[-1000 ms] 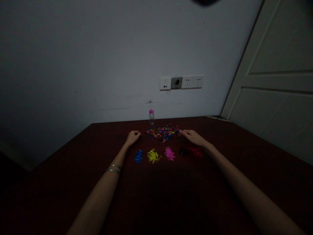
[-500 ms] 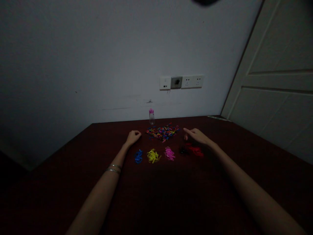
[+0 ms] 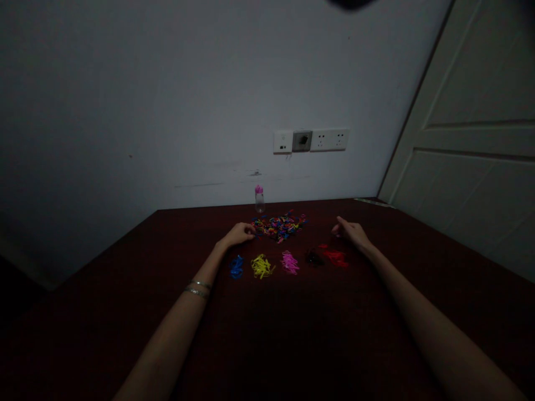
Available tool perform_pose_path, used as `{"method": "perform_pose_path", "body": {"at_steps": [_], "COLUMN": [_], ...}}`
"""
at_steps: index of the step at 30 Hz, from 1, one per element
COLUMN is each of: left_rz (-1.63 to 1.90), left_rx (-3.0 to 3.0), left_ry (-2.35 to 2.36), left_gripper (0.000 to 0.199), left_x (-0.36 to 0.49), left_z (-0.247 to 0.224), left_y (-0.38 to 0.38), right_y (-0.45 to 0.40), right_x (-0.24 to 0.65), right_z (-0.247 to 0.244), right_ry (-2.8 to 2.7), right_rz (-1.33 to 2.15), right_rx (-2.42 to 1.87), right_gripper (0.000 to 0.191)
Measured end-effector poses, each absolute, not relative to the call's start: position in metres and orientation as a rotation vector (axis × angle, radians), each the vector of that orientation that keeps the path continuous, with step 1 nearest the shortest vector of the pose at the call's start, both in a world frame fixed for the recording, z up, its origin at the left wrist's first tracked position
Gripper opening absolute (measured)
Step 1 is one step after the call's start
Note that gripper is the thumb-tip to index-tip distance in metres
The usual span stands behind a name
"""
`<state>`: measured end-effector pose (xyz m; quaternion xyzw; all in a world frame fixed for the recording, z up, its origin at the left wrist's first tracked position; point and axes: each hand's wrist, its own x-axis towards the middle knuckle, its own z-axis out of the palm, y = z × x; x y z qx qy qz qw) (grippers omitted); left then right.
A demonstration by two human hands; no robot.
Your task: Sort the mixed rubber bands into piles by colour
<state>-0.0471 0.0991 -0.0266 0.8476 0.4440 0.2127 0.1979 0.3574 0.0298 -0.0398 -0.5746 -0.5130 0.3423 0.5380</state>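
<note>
A mixed pile of small coloured bands [image 3: 280, 227] lies toward the back of the dark table. My left hand [image 3: 242, 233] is closed at the pile's left edge, its fingertips by a blue band; what it pinches is too small to tell. To the right of the pile my right hand [image 3: 349, 230] is closed, thumb against curled fingers, and anything in it is hidden. Nearer me lie separate heaps: blue bands [image 3: 236, 267], yellow bands [image 3: 262, 267], pink bands [image 3: 290, 263], black bands [image 3: 313, 257] and red bands [image 3: 335, 256].
A clear bottle [image 3: 259, 201] with a pink top stands behind the pile, near the wall. Sockets and switches [image 3: 310, 141] are on the wall above the dark red table [image 3: 137, 256]. A pale panelled door [image 3: 472, 167] is at the right.
My left hand has moved right to the mixed pile's edge. My right hand has moved right, away from the pile, and the black and red heaps show more fully.
</note>
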Motion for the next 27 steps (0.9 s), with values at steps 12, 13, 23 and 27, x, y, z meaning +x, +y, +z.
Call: {"method": "perform_pose_path", "body": {"at_steps": [12, 13, 23, 27], "left_rz": [0.588, 0.583, 0.552, 0.473], "left_rx": [2.373, 2.375, 2.41, 2.321], "left_ry": [1.202, 1.205, 1.199, 1.225], "left_gripper": [0.019, 0.019, 0.021, 0.019], "left_x": [-0.044, -0.043, -0.06, -0.078], "left_z": [-0.029, -0.028, 0.007, 0.023], "left_y": [0.1, 0.099, 0.07, 0.05], "right_y": [0.034, 0.034, 0.028, 0.028], "right_x": [0.359, 0.358, 0.35, 0.35], "right_z": [-0.046, -0.045, -0.039, -0.039], "right_ry": [-1.356, -1.359, -1.433, -1.448], "right_rz": [0.736, 0.737, 0.662, 0.641], "right_rx": [-1.446, -1.45, -1.486, -1.49], "right_gripper": [0.056, 0.056, 0.058, 0.057]}}
